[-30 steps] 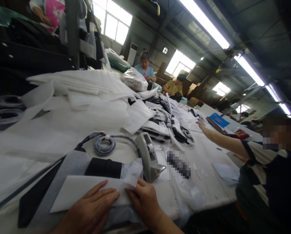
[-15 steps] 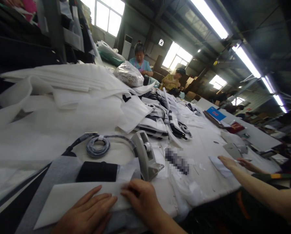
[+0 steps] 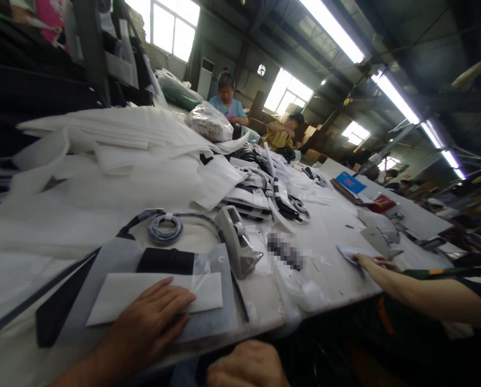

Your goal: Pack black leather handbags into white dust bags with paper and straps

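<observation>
Back off the table (image 3: 337,279) came the right hand (image 3: 246,368), now below the near edge. Its fingers were tucked out of sight, so open or closed could not be told. That left the grey bag (image 3: 208,322) and the white sheet (image 3: 119,293) on it pinned by the left hand (image 3: 151,320) alone, fingers flat and spread. Right of the sheet the bag lay bare to the near edge. The tape dispenser (image 3: 234,242) stood just beyond, a co-worker's hand (image 3: 369,262) well apart.

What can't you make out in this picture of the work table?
Head view:
Right hand: cut by the bottom edge, fingers hidden, grip unclear.
Pixelated item beside the tape dispenser: blurred out.
Black piece: partly covered by the white sheet under the left hand.
</observation>
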The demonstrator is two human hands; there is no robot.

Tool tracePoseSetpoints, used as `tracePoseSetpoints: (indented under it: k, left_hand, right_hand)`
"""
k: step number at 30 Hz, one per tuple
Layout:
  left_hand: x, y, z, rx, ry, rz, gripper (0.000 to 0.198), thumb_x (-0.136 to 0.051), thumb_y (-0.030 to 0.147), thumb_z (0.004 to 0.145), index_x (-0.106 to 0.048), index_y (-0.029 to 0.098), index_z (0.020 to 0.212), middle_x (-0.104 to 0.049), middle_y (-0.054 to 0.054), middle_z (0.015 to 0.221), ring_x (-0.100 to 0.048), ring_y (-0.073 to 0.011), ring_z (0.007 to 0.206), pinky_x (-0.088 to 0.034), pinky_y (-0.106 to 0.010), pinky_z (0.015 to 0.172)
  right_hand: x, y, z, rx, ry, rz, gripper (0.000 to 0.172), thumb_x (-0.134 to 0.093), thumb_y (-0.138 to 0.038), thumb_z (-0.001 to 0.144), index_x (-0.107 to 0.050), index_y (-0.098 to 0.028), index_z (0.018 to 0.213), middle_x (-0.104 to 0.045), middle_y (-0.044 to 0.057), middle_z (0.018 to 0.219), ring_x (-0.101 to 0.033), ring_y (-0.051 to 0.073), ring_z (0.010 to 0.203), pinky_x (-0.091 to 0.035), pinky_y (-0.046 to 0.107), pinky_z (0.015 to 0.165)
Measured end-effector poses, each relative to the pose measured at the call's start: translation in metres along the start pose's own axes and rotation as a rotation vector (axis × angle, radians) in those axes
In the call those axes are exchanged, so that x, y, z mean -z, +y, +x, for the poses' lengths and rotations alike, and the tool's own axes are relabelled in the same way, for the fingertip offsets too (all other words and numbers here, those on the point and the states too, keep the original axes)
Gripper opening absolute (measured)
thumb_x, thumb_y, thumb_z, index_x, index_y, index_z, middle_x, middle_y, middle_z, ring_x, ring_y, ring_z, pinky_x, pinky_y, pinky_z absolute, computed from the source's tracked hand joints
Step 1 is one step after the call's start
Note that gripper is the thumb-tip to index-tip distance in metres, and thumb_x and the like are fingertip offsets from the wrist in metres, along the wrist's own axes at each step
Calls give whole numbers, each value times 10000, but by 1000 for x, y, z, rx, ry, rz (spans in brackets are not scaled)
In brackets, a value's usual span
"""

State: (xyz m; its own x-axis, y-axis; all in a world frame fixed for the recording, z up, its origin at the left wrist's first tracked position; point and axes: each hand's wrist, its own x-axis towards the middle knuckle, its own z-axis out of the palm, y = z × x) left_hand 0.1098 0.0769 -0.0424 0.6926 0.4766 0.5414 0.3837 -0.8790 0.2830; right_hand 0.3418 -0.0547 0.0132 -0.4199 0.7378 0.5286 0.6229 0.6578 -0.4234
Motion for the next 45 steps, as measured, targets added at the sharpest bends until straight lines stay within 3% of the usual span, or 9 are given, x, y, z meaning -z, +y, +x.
tracePoseSetpoints:
  k: [3,6,11,19,24,29,31,36,45]
  left_hand:
    - [0,1,0,12,-2,-8,279,-591,280,950,-616,257,1227,-741,2,1139,-688,-191,1079,-431,-392,1117]
    - [0,2,1,13,-17,-19,300,-595,257,942,-609,260,1242,-738,9,1143,-689,-179,1077,-414,-386,1136]
    - [0,2,2,22,5,-11,303,-599,259,930,-619,262,1233,-741,7,1142,-690,-184,1077,-428,-381,1133]
    - [-1,3,2,24,25,11,316,-587,261,926,-599,256,1241,-745,-5,1148,-706,-211,1054,-478,-425,1092]
    - [-2,4,1,37,22,-25,348,-603,230,910,-599,259,1257,-743,-5,1161,-708,-201,1062,-476,-411,1100]
    - [2,6,3,42,6,-32,339,-579,232,929,-590,252,1267,-746,-3,1152,-710,-191,1046,-457,-409,1117]
    - [3,6,3,35,10,-12,343,-575,237,931,-588,254,1273,-746,2,1155,-708,-198,1057,-461,-409,1113]
    - [2,5,1,20,72,78,361,-587,296,925,-598,243,1282,-741,-27,1176,-700,-228,1078,-508,-383,1051]
    - [1,5,2,41,57,88,596,-618,250,893,-455,217,1465,-607,-52,1424,-591,-233,1275,-501,-356,1070]
  right_hand:
    - [1,15,23,-135,136,-220,297,-531,-183,1002,-630,-211,1280,-762,86,1076,-722,212,977,-585,336,867]
    - [-10,39,46,-81,-31,-318,283,-593,-197,979,-645,-206,1257,-725,83,1220,-646,267,1196,-509,449,1043]
    - [-27,57,51,-35,-127,-270,99,-646,-192,955,-712,-257,989,-784,-15,1055,-719,171,1056,-462,343,1082]
    - [-18,46,60,-206,-165,-241,84,-646,-182,934,-698,-230,978,-765,9,935,-718,171,891,-511,312,951]
    - [-16,54,64,-220,-197,-253,476,-828,-396,791,-693,-217,1211,-701,94,1240,-672,251,1066,-547,348,919]
    - [-16,57,68,-251,-206,-212,30,-766,-284,867,-787,-283,888,-784,-21,988,-703,164,874,-541,276,851]
    - [-18,56,70,-249,-196,-224,47,-744,-244,881,-765,-271,849,-786,-28,930,-703,170,873,-518,315,920]
    - [-21,54,68,-186,-141,-206,136,-575,-127,962,-669,-225,975,-760,12,1079,-675,188,1123,-373,424,1149]
    - [-24,42,58,55,33,-286,203,-440,-115,1027,-636,-162,1047,-781,67,957,-734,181,1016,-538,344,1004]
